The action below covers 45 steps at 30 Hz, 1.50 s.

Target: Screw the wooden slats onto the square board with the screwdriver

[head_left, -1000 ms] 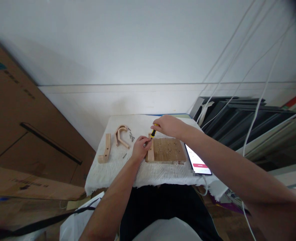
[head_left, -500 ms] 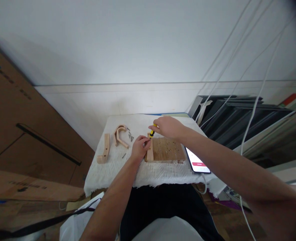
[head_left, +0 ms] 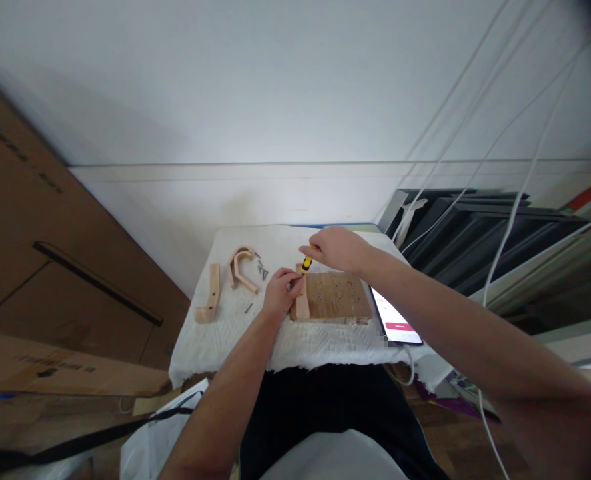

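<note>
My right hand point(head_left: 339, 247) is closed around a yellow and black screwdriver point(head_left: 306, 265), which stands tilted, its tip pointing down at a pale wooden strip point(head_left: 302, 306). This strip lies across the left end of a brown wooden board point(head_left: 336, 297) dotted with small holes. Beside the screwdriver's tip, my left hand point(head_left: 281, 291) rests on the strip's left side, thumb and fingers pinched together. What sits between those fingertips is too small to make out. Several screws point(head_left: 263, 270) lie left of my left hand, and one loose screw point(head_left: 248, 308) lies nearer me.
An L-shaped wooden piece point(head_left: 212, 293) and curved wooden pieces point(head_left: 240, 267) lie on the left of the white cloth point(head_left: 255, 340). A lit phone point(head_left: 398, 325) with a cable lies to the right. A large cardboard box point(head_left: 75, 267) stands left; white cables point(head_left: 513, 207) hang right.
The view has shifted slightly. My right hand has turned a little on the screwdriver's handle, while the tip stays at the strip. My left hand keeps its place.
</note>
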Each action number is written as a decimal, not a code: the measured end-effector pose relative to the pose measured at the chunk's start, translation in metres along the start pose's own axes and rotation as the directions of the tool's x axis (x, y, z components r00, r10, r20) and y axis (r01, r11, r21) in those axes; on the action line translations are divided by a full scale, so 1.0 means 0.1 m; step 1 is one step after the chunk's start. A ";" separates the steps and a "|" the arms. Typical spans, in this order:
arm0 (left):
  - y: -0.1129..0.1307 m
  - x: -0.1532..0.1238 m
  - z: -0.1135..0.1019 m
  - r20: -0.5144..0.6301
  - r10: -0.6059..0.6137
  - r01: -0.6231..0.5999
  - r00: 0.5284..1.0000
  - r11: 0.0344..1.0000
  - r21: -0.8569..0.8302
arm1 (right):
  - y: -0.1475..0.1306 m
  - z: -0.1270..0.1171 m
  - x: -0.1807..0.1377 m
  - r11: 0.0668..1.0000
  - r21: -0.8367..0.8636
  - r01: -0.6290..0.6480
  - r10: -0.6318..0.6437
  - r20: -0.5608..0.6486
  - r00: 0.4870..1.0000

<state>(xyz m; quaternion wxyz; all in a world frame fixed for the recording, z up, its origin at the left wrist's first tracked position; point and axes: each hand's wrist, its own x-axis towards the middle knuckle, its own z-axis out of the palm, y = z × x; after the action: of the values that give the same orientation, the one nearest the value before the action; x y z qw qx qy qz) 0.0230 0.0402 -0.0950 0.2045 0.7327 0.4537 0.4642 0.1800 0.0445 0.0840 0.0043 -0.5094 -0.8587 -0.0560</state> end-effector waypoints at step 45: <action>-0.02 0.00 0.01 -0.004 0.012 -0.012 1.000 1.000 0.015 | 0.01 0.05 -0.04 0.997 -0.015 -0.070 0.069 -0.012 0.998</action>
<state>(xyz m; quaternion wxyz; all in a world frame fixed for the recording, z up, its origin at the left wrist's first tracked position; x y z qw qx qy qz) 0.0227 0.0415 -0.0971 0.1953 0.7360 0.4530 0.4637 0.1827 0.0421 0.0787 0.0071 -0.5386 -0.8400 -0.0654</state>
